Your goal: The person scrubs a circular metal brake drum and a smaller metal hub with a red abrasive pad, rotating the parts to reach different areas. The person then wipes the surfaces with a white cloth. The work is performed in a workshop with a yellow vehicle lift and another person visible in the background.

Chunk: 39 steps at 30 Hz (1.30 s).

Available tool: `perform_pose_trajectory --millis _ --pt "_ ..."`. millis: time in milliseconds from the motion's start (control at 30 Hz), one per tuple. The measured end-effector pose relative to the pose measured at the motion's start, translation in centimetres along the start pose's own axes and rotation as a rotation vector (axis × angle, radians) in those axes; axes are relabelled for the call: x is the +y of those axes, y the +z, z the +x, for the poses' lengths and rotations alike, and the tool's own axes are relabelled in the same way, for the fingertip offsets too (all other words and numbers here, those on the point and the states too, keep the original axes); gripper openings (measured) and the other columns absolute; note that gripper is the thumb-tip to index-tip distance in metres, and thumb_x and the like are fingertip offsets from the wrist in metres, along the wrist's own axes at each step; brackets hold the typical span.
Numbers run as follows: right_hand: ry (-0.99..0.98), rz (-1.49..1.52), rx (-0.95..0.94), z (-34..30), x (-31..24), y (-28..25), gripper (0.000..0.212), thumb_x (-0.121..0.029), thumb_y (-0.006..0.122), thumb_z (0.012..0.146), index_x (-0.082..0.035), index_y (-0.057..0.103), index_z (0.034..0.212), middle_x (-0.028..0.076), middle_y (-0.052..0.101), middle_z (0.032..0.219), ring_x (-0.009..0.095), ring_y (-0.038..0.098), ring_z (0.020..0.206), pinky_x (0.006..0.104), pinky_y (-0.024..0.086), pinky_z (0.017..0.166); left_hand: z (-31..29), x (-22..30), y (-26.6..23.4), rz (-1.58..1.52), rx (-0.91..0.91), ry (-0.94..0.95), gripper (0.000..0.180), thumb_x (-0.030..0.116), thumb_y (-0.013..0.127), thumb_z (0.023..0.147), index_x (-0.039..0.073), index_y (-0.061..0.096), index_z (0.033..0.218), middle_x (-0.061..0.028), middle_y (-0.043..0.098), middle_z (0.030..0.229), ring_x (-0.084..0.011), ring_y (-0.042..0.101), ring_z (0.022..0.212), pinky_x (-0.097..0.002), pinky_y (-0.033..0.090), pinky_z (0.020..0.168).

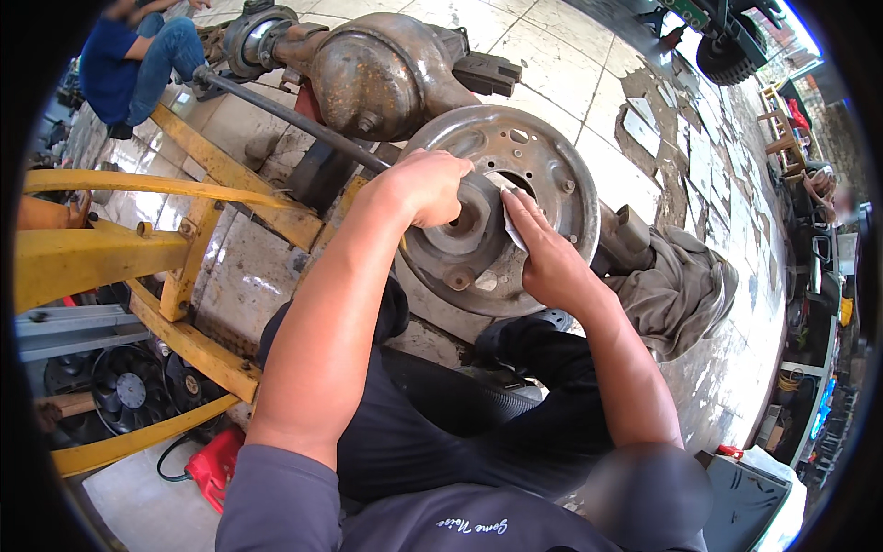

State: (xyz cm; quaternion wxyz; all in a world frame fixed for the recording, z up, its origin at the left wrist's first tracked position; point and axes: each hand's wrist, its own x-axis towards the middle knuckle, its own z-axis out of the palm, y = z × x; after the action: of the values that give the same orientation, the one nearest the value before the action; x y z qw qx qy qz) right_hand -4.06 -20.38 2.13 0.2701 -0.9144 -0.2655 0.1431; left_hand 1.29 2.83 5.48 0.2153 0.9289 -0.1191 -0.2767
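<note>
A round, worn steel brake backing plate [567,155] stands tilted in front of me, with bolt holes around its centre. Against its middle sits a thick metal ring piece [457,236] with a round opening. My left hand [425,189] is closed over the upper left edge of that ring piece, index finger lying along its top. A long steel rod [303,121] runs from the far left to behind my left hand; how it joins the ring is hidden. My right hand [555,260] pinches a white sheet [511,224], paper or cloth, with straight fingers pressed near the plate's centre opening.
Beyond the plate lies a rusty axle housing [370,74]. A yellow steel frame [101,262] fills the left, with a black fan [130,390] beneath. Grey cloth [685,290] drapes beside the plate. A person [138,64] sits far left. Broken tiles [641,129] lie far right.
</note>
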Motion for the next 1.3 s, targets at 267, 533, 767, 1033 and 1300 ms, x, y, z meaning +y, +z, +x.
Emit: perform_pose_trajectory --millis 267,533,767,1033,1300 --pt "0.085 0.075 -0.104 1.5 0.9 -2.8 0.073 -0.041 0.072 0.095 -0.014 0.042 0.156 0.024 0.034 0.163 0.038 0.039 0.148 0.0445 0.037 0.117 -0.1 -0.2 0.0 0.039 -0.016 0.007 0.064 0.015 0.071 0.091 0.002 0.048 0.149 -0.0195 0.052 0.150 -0.0325 0.047 0.141 -0.0398 0.038 0.119" --pt "0.151 0.230 -0.146 3.3 2.0 -2.8 0.068 -0.049 0.072 0.095 -0.002 0.051 0.141 0.017 0.060 0.131 0.026 0.059 0.117 0.0418 0.047 0.104 0.0 -0.2 0.0 0.033 -0.017 0.004 0.065 0.015 0.071 0.090 0.002 0.048 0.150 -0.0197 0.052 0.149 -0.0326 0.046 0.142 -0.0397 0.038 0.119" --pt "0.221 0.262 0.051 3.8 2.1 -2.8 0.056 -0.043 0.077 0.091 -0.001 0.056 0.120 0.016 0.067 0.104 0.025 0.066 0.098 0.0396 0.052 0.088 -0.1 -0.4 0.0 0.022 -0.003 0.013 0.066 0.016 0.070 0.090 0.002 0.047 0.150 -0.0195 0.052 0.150 -0.0330 0.046 0.142 -0.0396 0.037 0.120" --pt "0.474 0.396 0.076 3.8 -0.6 -1.8 0.038 -0.032 0.071 0.096 0.001 0.058 0.109 0.014 0.069 0.088 0.022 0.067 0.073 0.0367 0.053 0.070 0.0 -0.5 0.0 0.033 -0.018 0.025 0.065 0.014 0.069 0.090 0.001 0.047 0.150 -0.0201 0.054 0.148 -0.0343 0.048 0.140 -0.0404 0.038 0.118" --pt "0.391 0.419 0.212 3.9 0.0 -1.1 0.029 -0.029 0.065 0.100 0.000 0.062 0.101 0.004 0.066 0.077 0.009 0.058 0.062 0.0280 0.048 0.060 0.2 -0.1 0.0 0.096 -0.042 0.009 0.064 0.013 0.069 0.090 0.002 0.048 0.149 -0.0198 0.054 0.147 -0.0350 0.050 0.137 -0.0409 0.041 0.116"
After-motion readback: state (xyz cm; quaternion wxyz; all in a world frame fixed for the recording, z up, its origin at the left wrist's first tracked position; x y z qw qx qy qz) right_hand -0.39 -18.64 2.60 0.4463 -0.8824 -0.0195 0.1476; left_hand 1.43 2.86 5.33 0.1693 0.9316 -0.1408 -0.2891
